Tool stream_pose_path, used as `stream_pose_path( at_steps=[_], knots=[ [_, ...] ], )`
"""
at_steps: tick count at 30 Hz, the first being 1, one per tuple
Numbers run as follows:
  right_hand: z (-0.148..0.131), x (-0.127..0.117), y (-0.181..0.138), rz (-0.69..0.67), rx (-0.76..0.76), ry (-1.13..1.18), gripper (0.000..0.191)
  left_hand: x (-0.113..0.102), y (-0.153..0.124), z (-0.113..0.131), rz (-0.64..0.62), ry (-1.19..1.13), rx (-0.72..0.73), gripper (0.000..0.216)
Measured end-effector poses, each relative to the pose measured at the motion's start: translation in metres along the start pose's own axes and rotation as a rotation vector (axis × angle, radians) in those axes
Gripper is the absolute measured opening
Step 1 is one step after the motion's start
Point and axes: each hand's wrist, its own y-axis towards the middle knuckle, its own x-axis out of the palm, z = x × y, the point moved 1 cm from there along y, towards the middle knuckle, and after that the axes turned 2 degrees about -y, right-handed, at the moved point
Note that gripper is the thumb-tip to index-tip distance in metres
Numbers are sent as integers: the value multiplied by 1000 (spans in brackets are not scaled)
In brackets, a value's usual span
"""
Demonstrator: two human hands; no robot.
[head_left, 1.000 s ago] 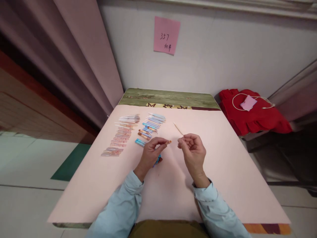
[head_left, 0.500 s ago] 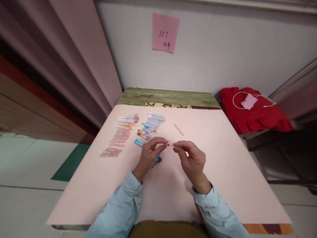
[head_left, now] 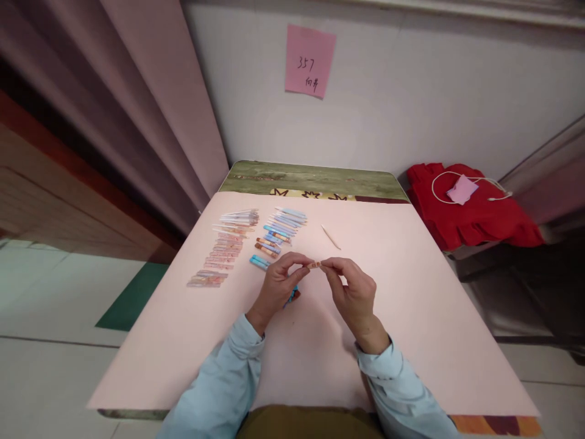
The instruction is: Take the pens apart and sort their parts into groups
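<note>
My left hand (head_left: 278,286) pinches one end of a small cream-and-brown piece (head_left: 315,265), too small to name. The other end is between the thumb and forefinger of my right hand (head_left: 354,294). Both hands are above the middle of the table. Under my left hand, a few blue and brown parts (head_left: 293,296) lie partly hidden. Just beyond it are thick brown-and-tan pieces (head_left: 267,247) and bright blue pieces (head_left: 259,262). Farther back, light-blue pencil-like sticks (head_left: 287,221) lie in a row.
Clear-looking and pinkish pens (head_left: 223,247) form a column on the left of the pale-covered table (head_left: 411,341). One white pointed stick (head_left: 330,237) lies alone beyond my hands. A red cloth-covered seat (head_left: 475,213) with a cable stands at right. A wall rises behind the table.
The fingertips of my hands have come closer together. An orange-brown end and a tiny pale bit showed between them before; now one short piece spans the fingertips. The view has shifted slightly.
</note>
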Motion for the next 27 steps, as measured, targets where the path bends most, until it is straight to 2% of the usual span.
stream_pose_path(
  at_steps=[8, 12, 15, 19, 22, 27],
  knots=[
    [2, 3, -1, -24, 17, 61, 13, 1, 0, 3, -23, -22, 34, 16],
    [5, 3, -3, 0, 183, 199, 23, 0, 0, 6, -23, -30, -25, 19],
    [9, 5, -3, -66, 275, 274, 33, 0, -1, 8, -32, -65, -34, 19],
    [9, 7, 0, -146, 291, 279, 21, 0, -2, 10, -75, -121, -74, 21],
    [8, 8, -2, -135, 380, 315, 15, 4, -4, 7, -79, -285, -195, 24],
    [5, 19, -12, 14, 601, 415, 22, 18, -8, -1, 14, -800, -373, 37]
  ],
)
